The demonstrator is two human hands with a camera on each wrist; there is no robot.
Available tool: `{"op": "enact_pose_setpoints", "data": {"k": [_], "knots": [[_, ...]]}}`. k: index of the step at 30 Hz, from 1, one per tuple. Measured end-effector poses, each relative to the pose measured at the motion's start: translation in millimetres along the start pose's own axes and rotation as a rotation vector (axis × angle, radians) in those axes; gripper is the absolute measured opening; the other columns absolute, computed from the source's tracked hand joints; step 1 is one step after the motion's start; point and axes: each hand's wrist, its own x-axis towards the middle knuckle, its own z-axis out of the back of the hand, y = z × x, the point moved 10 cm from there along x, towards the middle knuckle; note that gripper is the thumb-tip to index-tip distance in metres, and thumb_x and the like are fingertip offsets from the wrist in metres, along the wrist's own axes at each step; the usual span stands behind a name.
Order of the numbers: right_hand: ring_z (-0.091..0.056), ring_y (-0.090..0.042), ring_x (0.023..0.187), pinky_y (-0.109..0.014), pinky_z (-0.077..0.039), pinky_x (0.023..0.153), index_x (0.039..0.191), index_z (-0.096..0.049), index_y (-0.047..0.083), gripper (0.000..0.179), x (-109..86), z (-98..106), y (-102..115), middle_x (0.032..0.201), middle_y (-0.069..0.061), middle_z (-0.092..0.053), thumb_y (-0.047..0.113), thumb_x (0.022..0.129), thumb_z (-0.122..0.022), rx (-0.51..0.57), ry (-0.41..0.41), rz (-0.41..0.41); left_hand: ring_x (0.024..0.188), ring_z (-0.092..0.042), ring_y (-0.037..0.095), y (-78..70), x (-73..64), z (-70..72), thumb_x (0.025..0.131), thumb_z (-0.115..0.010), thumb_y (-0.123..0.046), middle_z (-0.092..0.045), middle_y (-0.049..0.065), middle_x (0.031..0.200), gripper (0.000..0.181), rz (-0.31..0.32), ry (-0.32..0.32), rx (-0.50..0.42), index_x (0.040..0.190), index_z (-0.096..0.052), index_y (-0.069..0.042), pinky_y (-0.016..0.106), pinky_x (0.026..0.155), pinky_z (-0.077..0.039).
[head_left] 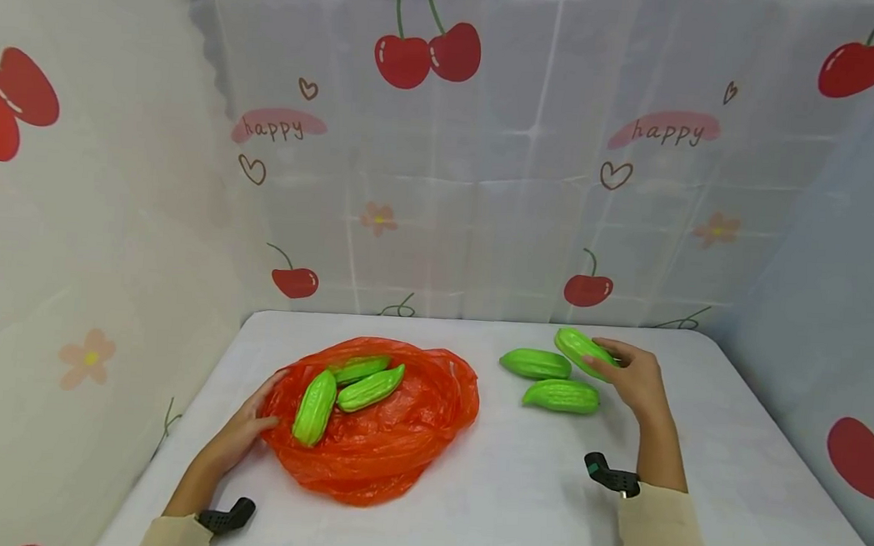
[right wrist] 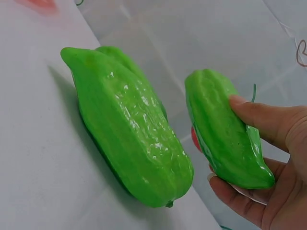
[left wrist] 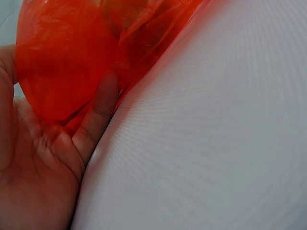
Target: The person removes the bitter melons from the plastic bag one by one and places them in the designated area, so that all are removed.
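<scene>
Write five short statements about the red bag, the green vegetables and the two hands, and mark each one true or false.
1. The right hand holds a green vegetable. True.
2. The red bag has five green vegetables lying in it. False: three vegetables lie there.
3. The left hand touches the bag. True.
4. The two loose vegetables on the white table lie to the left of the bag. False: seen from the head view, they lie to its right.
5. Both sleeves are black. False: they are beige.
</scene>
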Motion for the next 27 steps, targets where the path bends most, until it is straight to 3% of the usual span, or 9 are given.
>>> {"op": "enact_pose_setpoints", "data": {"k": [5, 8, 16, 27], "knots": [[-0.045, -0.046, 0.135, -0.059, -0.040, 0.108, 0.143, -0.057, 0.004, 0.064, 2.1, 1.3, -18.1, 0.145, -0.025, -0.053, 0.042, 0.094, -0.071, 0.000, -0.016, -0.072, 0.138, -0.024, -0.007, -1.6, 1.2, -0.1, 0.088, -0.047, 0.009, -0.003, 0.017, 0.169, 0.084, -0.026, 0.009, -0.023, 0.163, -0.015, -0.012, 0.012, 0.101, -0.036], [-0.042, -0.047, 0.137, -0.059, -0.042, 0.107, 0.143, -0.056, 0.002, 0.063, 3.1, 1.2, -28.8, 0.145, -0.027, -0.052, 0.040, 0.095, -0.070, -0.004, -0.022, -0.114, 0.132, -0.029, -0.014, -3.1, 1.5, -0.7, 0.087, -0.046, 0.010, -0.003, 0.019, 0.168, 0.085, -0.043, 0.014, -0.031, 0.163, -0.014, -0.010, 0.011, 0.102, -0.036], [-0.043, -0.048, 0.135, -0.057, -0.045, 0.103, 0.140, -0.057, -0.001, 0.064, 3.7, 0.4, -44.6, 0.143, -0.029, -0.052, 0.042, 0.095, -0.069, -0.034, -0.039, -0.148, 0.132, -0.030, -0.015, -3.4, 1.8, -0.5, 0.085, -0.045, 0.012, -0.003, 0.020, 0.168, 0.086, -0.048, 0.012, -0.035, 0.163, -0.014, -0.009, 0.011, 0.102, -0.035], [-0.038, -0.049, 0.139, -0.060, -0.038, 0.109, 0.139, -0.056, -0.003, 0.060, 1.0, -0.2, -54.4, 0.144, -0.031, -0.050, 0.035, 0.095, -0.071, -0.054, -0.048, -0.203, 0.131, -0.030, -0.015, -3.2, 1.0, -1.0, 0.086, -0.046, 0.010, -0.003, 0.019, 0.168, 0.085, -0.030, 0.006, -0.026, 0.163, -0.014, -0.010, 0.011, 0.101, -0.036]]}}
